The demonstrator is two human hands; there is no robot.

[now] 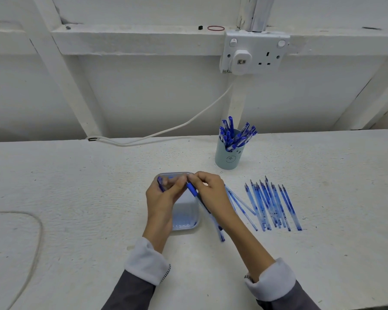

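Above the far end of the pale blue tray, both hands meet at the front tip of one pen. The right grip is clamped on it at the blue rubber section, fingers curled over the barrel. The pen's long axis runs on a diagonal. Its front end is high over the tray's far edge and points toward the left hand, and its rear end hangs past the tray's near right corner, close under the right wrist.

The left grip sits over the tray's far left corner, its fingers curled round a dark blue piece. Its thumb and forefinger reach across to the pen's front end, though whether they pinch it or only touch it is not clear. The left hand is therefore nearer the tip, and the right steadies the body.

The coming move likely runs along that diagonal, with the front part drawn or twisted off leftward while the right holds firm.

Right of the tray, a row of refills lies on the tabletop. Beyond the tray stands a cup of pens.
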